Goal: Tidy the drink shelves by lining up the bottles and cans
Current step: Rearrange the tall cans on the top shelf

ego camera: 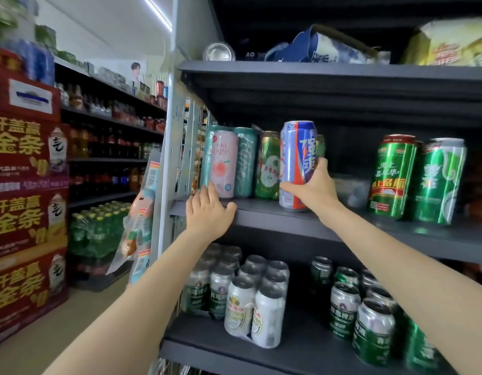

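Right hand (313, 186): fingers and thumb curled round blue-and-red can (296, 163), upright at the middle shelf (261, 212) front edge. Left hand (207, 209): fingers straight, resting on shelf edge, fingertips touching pink can (225, 163). Adjacent: teal can (245, 161), green cans (391, 174) further right.

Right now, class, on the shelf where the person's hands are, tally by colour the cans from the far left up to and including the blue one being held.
Teal cans: 2
Pink can: 1
Green can: 1
Blue can, held by the right hand: 1
Total: 5
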Available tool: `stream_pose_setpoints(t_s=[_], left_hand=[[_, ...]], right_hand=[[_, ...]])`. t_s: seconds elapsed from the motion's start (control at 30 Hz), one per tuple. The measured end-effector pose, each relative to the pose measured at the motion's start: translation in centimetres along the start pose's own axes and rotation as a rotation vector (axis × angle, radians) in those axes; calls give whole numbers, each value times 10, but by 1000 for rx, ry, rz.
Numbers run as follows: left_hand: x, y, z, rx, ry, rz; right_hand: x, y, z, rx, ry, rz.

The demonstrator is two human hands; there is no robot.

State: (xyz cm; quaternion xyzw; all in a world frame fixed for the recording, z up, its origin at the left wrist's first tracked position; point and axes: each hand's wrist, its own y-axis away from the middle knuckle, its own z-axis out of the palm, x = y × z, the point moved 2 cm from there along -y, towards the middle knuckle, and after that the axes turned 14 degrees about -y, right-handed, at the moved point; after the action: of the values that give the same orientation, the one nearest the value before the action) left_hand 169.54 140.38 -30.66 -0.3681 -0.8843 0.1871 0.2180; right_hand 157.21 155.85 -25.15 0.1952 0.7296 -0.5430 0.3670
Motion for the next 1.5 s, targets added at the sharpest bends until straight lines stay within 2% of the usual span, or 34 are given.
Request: stream_pose_setpoints(t_s=[0.13,0.27,0.43,0.53,0.6,0.7,0.8,0.9,0.97,1.17,1.3,1.5], left_hand=[[4,-8,-9,-27,49,-45],[16,-28,-21,122,480,-67],[36,-65,-18,287,487,-233],[36,-85,-7,368,622,-302],[34,-81,-9,356,718,-330],[36,-60,-23,289,734,-267],[32,-33,-46,158,734,-154],[28,-16,-76,-8,727,-127],[29,-7,-100,-107,703,-97],[40,4,-193,-241,618,-26],[54,3,-278,-255,585,95],[103,-31,-400,-121,573,238]], right_hand=[[10,2,-30,126,-129,23],[19,-1,-35,252,-313,54],[31,-8,-41,240,-444,61],[36,-13,-43,197,-535,28],[38,-9,-41,167,-539,57],[39,-2,-43,178,-475,101],[32,0,-43,252,-328,152],[21,6,-42,203,-230,259],[2,20,-43,147,-199,329],[-84,50,-72,-26,-179,471],[-182,22,-121,-89,-36,322],[-323,-74,-187,-54,-5,121]])
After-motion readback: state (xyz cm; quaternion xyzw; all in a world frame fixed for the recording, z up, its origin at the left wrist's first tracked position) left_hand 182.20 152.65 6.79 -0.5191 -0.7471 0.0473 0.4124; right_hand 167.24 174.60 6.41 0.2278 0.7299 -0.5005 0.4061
